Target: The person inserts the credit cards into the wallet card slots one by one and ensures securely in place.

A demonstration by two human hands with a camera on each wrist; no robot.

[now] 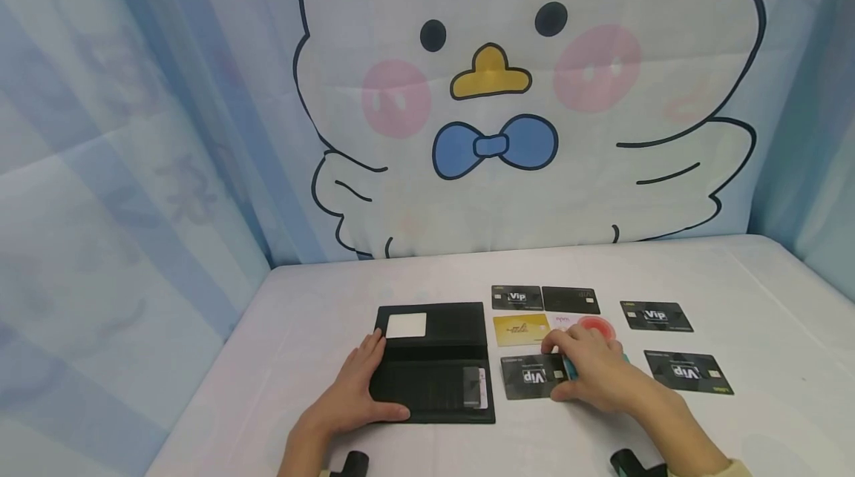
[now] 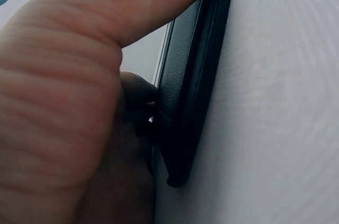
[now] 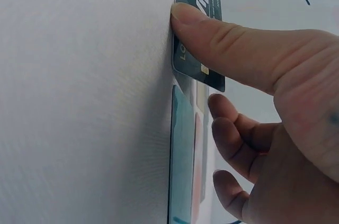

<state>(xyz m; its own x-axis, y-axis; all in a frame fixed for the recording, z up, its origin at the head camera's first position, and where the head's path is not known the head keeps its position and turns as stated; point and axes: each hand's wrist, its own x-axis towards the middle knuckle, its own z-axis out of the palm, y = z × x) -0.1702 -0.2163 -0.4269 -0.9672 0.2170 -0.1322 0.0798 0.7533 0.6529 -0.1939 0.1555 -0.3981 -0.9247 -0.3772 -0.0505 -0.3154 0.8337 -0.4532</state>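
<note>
A black wallet lies opened flat on the table, a white card in its upper half and a clear sleeve at its lower right. My left hand rests along its left side, thumb over the lower edge and fingers at the upper left. Over a black Vip card is my right hand, thumb at the near edge and index finger at the far edge, pinching it. In the right wrist view the thumb lies on the card; the other fingers hang above a blue-green card, mostly hidden in the head view.
Beyond my right hand lie a black Vip card, another black card, a gold card and a pale card with a red circle. Two more black Vip cards lie to the right. A printed curtain backs the table.
</note>
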